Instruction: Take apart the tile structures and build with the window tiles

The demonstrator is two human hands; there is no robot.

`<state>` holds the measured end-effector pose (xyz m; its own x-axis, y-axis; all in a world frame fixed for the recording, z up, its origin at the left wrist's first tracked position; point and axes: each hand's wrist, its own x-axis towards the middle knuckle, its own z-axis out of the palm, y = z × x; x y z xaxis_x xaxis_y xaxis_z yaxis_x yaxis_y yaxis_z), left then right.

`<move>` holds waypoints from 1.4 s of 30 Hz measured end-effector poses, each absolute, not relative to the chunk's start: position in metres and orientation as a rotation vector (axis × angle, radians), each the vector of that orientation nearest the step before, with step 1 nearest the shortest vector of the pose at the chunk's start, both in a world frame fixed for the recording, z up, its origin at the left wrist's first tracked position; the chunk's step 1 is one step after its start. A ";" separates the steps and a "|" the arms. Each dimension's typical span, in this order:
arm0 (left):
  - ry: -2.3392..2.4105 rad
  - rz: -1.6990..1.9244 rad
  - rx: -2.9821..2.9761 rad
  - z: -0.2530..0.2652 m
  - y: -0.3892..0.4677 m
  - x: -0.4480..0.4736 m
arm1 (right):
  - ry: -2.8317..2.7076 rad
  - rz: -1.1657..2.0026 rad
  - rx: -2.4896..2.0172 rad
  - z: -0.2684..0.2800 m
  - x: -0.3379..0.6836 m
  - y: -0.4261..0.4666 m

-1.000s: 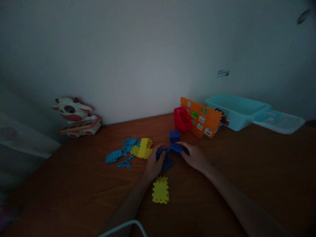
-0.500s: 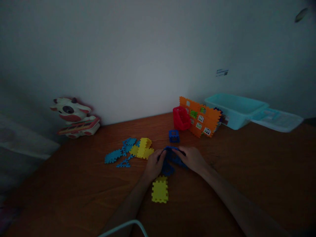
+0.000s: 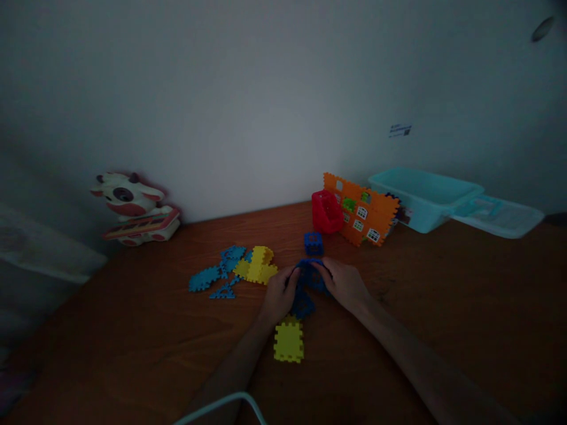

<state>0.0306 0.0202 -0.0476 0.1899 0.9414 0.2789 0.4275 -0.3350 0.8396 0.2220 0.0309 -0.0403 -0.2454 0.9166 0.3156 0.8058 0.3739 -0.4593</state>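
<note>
Both my hands grip dark blue interlocking building panels just above the wooden table. My left hand pinches the left side of them, thumb on the near face. On the other side, my right hand is closed round the right edge, thumb pressed along the top. Below and between the hands is another dark blue panel; whether it is joined to the held ones I cannot tell. Yellow square panels lie stacked close in front of my left hand. Beyond my hands sits a small dark blue cube.
Light blue panels and yellow panels lie to the left. A red piece and a joined orange wall stand behind. Against the wall are a turquoise bin with its lid and a cow toy.
My hands stay on the dark blue panels, which have bent or tilted slightly between them. The other things keep their places, apart from a slight shift of the view.
</note>
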 end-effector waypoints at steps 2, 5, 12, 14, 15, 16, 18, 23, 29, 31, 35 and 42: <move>1.286 1.096 1.858 -0.047 0.020 0.032 | -2.072 0.303 -1.485 -0.039 0.221 0.030; 1.305 1.095 1.852 -0.047 0.021 0.034 | -2.052 0.296 -1.503 -0.038 0.216 0.026; 1.333 1.105 1.815 -0.047 0.020 0.031 | -1.942 0.127 -1.619 -0.035 0.223 0.030; 1.359 1.135 1.764 -0.048 0.020 0.029 | -1.792 0.039 -1.660 -0.033 0.236 0.035; 1.367 1.148 1.737 -0.049 0.021 0.028 | -1.746 0.017 -1.635 -0.031 0.242 0.038; 1.369 1.160 1.713 -0.050 0.022 0.027 | -1.745 0.042 -1.579 -0.030 0.247 0.040; 1.373 1.183 1.678 -0.051 0.024 0.026 | -1.760 0.144 -1.481 -0.030 0.250 0.042; 1.397 1.246 1.598 -0.052 0.027 0.025 | -1.925 0.372 -1.415 -0.039 0.233 0.039; 1.373 1.272 1.547 -0.053 0.027 0.024 | -2.132 0.654 -1.278 -0.044 0.220 0.030; 1.375 1.265 1.539 -0.053 0.027 0.025 | -2.122 0.699 -1.273 -0.045 0.220 0.029; 1.380 1.268 1.519 -0.052 0.025 0.026 | -2.090 0.723 -1.285 -0.044 0.220 0.030; 1.442 1.399 1.363 -0.054 0.025 0.025 | -2.104 0.717 -1.207 -0.041 0.237 0.039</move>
<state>0.0251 0.0250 -0.0535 -0.2023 0.9628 0.1792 0.2083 -0.1365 0.9685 0.2370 0.0390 -0.0413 -0.4042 0.8847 0.2324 0.5585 0.4399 -0.7033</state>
